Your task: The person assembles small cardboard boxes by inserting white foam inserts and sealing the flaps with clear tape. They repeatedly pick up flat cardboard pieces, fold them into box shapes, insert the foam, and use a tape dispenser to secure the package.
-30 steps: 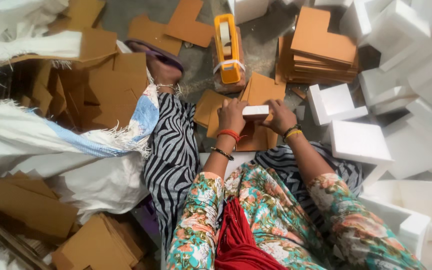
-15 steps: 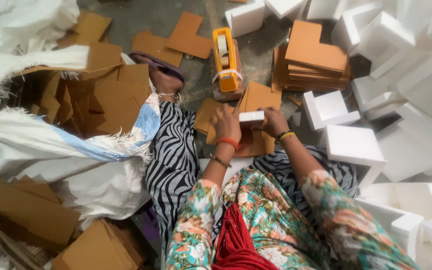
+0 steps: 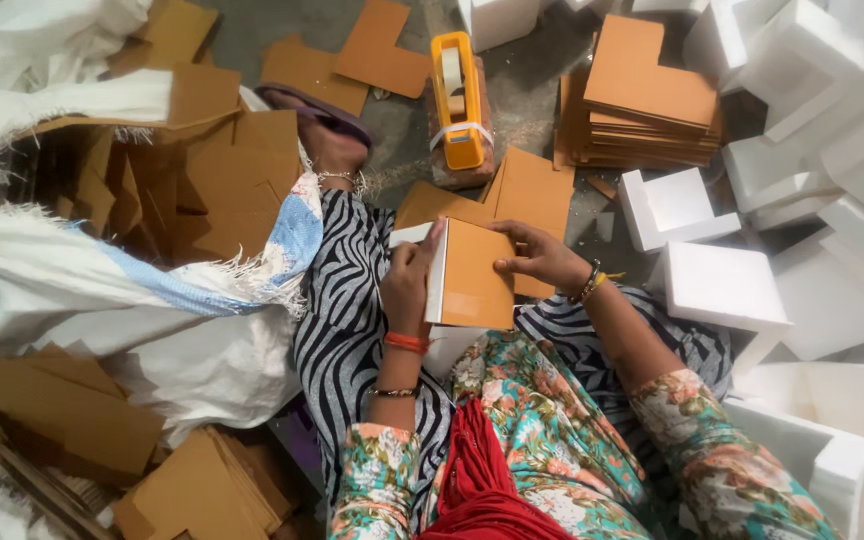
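Observation:
I hold a white foam block faced with a brown cardboard piece [image 3: 474, 275] in front of my lap. My left hand [image 3: 409, 283] grips its left side, fingers wrapped over the white foam edge. My right hand [image 3: 542, 255] presses on the cardboard's upper right corner. The brown face is turned up toward me. More brown cardboard pieces [image 3: 532, 190] lie on the floor just beyond it. An orange tape dispenser [image 3: 458, 100] sits on a brick straight ahead.
A stack of L-shaped cardboard pieces [image 3: 642, 95] stands at the far right. White foam blocks [image 3: 717, 285] pile up along the right side. A white woven sack [image 3: 102, 300] full of cardboard lies at left. A sandalled foot [image 3: 327, 140] rests ahead.
The foam block has been tilted up, so its brown cardboard face now shows. Both hands have shifted with it, and the view has moved slightly closer.

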